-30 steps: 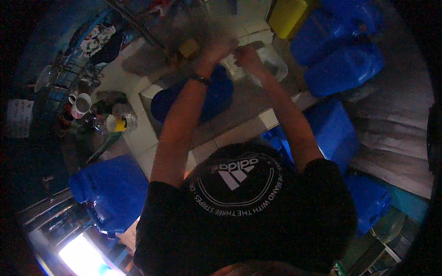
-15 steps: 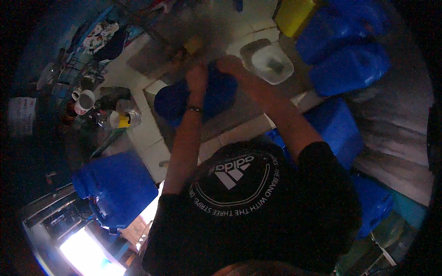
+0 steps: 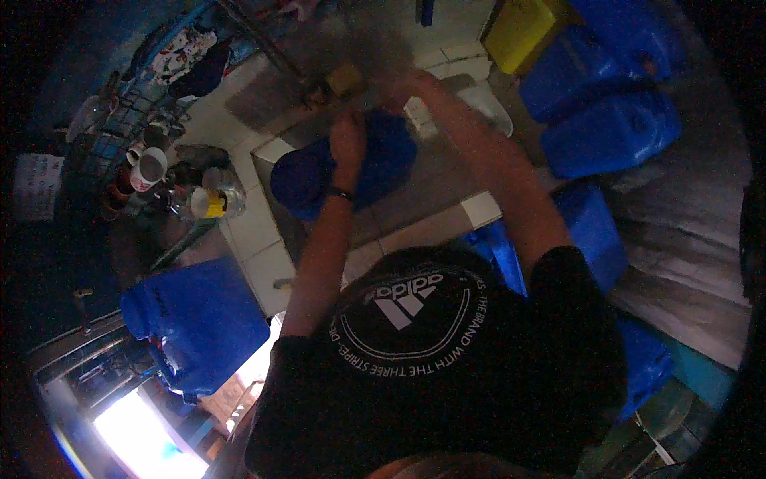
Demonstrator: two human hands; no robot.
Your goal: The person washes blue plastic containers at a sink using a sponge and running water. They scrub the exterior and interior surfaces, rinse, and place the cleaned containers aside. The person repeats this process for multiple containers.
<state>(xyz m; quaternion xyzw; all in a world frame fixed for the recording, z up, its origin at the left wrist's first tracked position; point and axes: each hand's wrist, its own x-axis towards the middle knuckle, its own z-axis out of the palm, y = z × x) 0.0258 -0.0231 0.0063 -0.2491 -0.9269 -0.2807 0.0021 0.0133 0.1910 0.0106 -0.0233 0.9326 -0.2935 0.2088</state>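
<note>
A blue jerrycan lies in a tiled sink basin ahead of me. My left hand, with a dark band at the wrist, is closed on the top of the jerrycan, apparently at its handle, though the grip is dim. My right hand is off the jerrycan, just beyond its far right end. Its fingers are dark and smeared, so what they hold, if anything, does not show. Beyond my left hand is a tap on a pipe, with a yellowish block-like thing beside it.
Several blue jerrycans stand at the right, and another at the left near a bright opening. A yellow container is at the far right. Cups and a clear jar crowd the left ledge. A white bowl sits beyond my right forearm.
My right hand has moved away from the jerrycan, farther out and slightly right. My left hand has shifted slightly on it. The whole view has moved a little.
</note>
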